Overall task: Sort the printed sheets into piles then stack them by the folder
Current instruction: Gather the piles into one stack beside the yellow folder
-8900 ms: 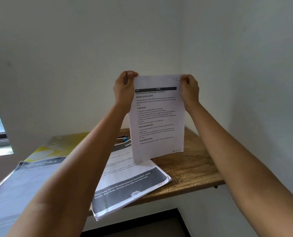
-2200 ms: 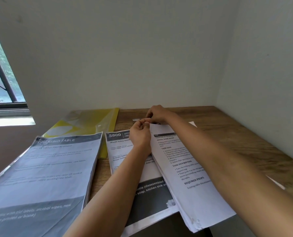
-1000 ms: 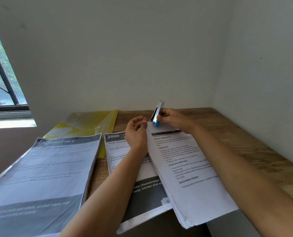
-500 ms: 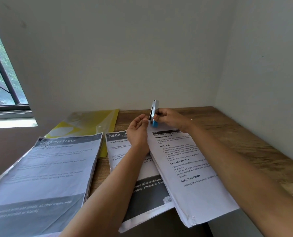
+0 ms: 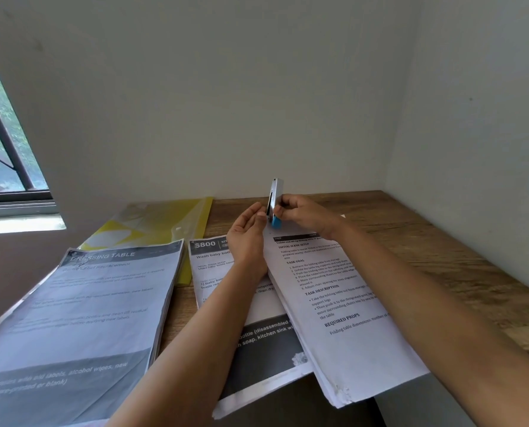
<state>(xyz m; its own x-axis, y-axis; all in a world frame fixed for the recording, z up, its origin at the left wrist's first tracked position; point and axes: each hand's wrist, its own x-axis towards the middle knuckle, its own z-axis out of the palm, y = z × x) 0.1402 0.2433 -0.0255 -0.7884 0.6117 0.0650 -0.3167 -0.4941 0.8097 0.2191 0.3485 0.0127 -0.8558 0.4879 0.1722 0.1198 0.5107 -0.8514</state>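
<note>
— Change?
— Silver-and-blue stapler [image 5: 274, 201] now upright; my right hand [image 5: 300, 212] grips it at corner of white printed stack [image 5: 343, 306], on table [image 5: 411, 241].
— Left hand [image 5: 247, 232]?
— Fingers straight, steadying the corner. Stacking by yellow plastic folder [image 5: 164, 223] pending.

A small office nook: wooden desk [image 5: 411, 235] against white walls [image 5: 226, 87] beside a barred window [image 5: 4, 149].

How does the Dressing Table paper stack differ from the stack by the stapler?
The grey-banded Dressing Table stack has dark bands top and bottom; the white plain-text stack only a thin dark top bar. The Dressing Table stack lies untouched; at the plain-text stack's top corner the right hand grips a silver and blue stapler, left hand beside it. Both are thick, on the wooden table.
</note>
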